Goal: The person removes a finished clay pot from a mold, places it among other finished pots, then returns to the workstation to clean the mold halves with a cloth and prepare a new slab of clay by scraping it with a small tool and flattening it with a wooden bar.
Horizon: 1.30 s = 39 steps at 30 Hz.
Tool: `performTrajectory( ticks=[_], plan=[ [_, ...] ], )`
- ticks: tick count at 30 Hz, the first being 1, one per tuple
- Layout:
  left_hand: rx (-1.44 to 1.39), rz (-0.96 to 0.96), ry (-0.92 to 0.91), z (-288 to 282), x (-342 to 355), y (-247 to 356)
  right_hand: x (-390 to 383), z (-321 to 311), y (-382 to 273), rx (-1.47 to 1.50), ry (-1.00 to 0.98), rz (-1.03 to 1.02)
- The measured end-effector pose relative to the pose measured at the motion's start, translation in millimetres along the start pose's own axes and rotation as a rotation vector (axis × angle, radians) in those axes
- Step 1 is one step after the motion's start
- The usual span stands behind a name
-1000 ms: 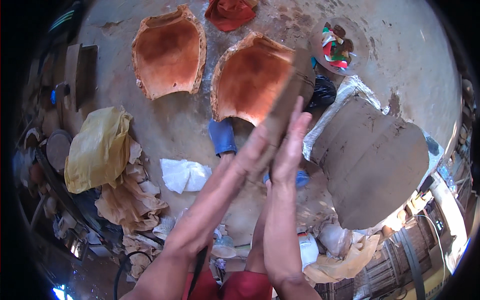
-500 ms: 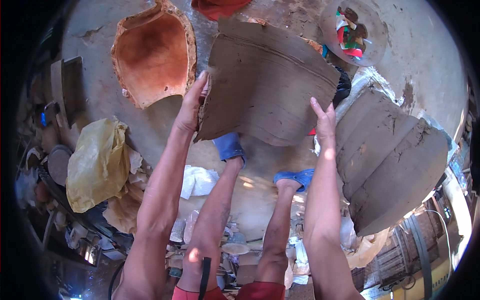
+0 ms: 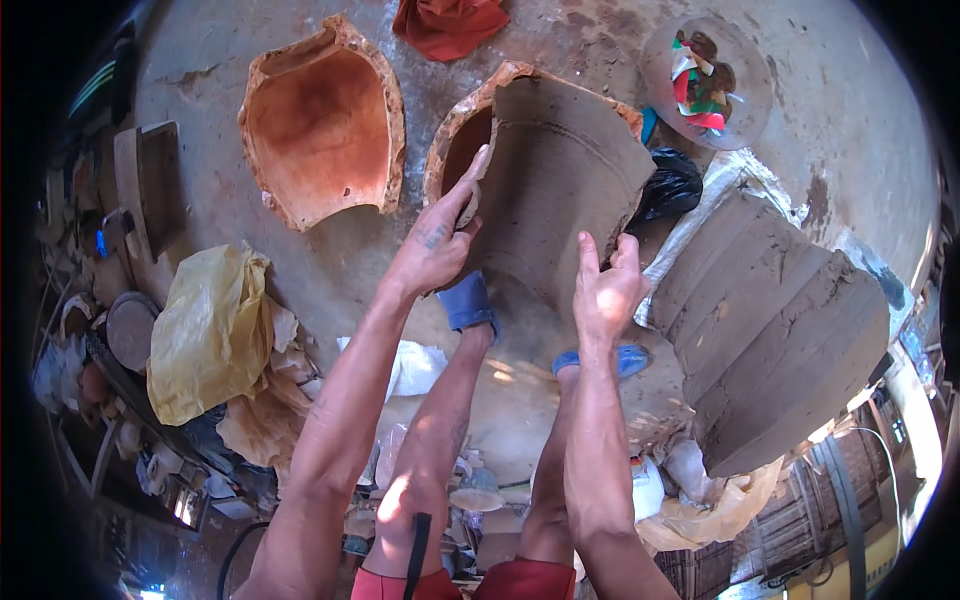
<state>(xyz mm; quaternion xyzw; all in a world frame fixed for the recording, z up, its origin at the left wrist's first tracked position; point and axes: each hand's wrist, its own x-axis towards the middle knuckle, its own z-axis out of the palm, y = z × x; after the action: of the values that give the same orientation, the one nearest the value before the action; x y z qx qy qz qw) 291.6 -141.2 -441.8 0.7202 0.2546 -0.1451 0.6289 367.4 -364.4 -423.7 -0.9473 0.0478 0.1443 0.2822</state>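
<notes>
A thin grey-brown clay slab [image 3: 550, 190], bent in a gentle curve, hangs over an orange mould [image 3: 445, 135] with a rough rim. My left hand [image 3: 440, 230] is closed on the slab's left edge, fingers along it. My right hand [image 3: 610, 285] holds the slab's lower right edge between thumb and fingers. The slab hides much of this mould, and I cannot tell whether it touches the inside. A second hollow orange mould [image 3: 315, 145] lies to the left. More grey clay sheets [image 3: 770, 330] lie folded or stacked on a white sack [image 3: 730, 180] at the right.
A red cloth [image 3: 450, 20] lies at the top, near a round transparent plate [image 3: 660, 90] with coloured scraps. A black plastic bag [image 3: 665, 180] is beside the slab. Yellow plastic [image 3: 205, 330], crumpled paper and assorted clutter line the left. My legs, in blue clogs [image 3: 465, 300], are below.
The slab was edge-on between both hands, then opened out facing upward. Since half a second ago it has shifted right and curved over the right mould, both hands still gripping it.
</notes>
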Motion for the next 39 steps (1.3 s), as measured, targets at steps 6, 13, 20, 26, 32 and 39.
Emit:
performTrajectory(
  ticks=[6,13,20,26,32,39],
  plan=[
    [-0.002,-0.011,-0.025,-5,1,8,-6,2,-7,0.084,0.022,-0.023],
    [0.072,-0.123,0.081,-8,14,-28,23,15,10,0.004,-0.048,0.015],
    [0.188,-0.065,0.140,-27,31,-68,48,21,44,0.023,-0.065,-0.013],
    [0.585,-0.011,0.284,-5,25,-36,53,26,81,-0.171,0.062,-0.298],
    [0.626,0.046,0.398,-25,34,-64,52,26,94,-0.057,0.009,-0.186],
    [0.617,0.019,0.671,3,-13,-29,40,-8,237,0.069,-0.128,0.663]
  ],
)
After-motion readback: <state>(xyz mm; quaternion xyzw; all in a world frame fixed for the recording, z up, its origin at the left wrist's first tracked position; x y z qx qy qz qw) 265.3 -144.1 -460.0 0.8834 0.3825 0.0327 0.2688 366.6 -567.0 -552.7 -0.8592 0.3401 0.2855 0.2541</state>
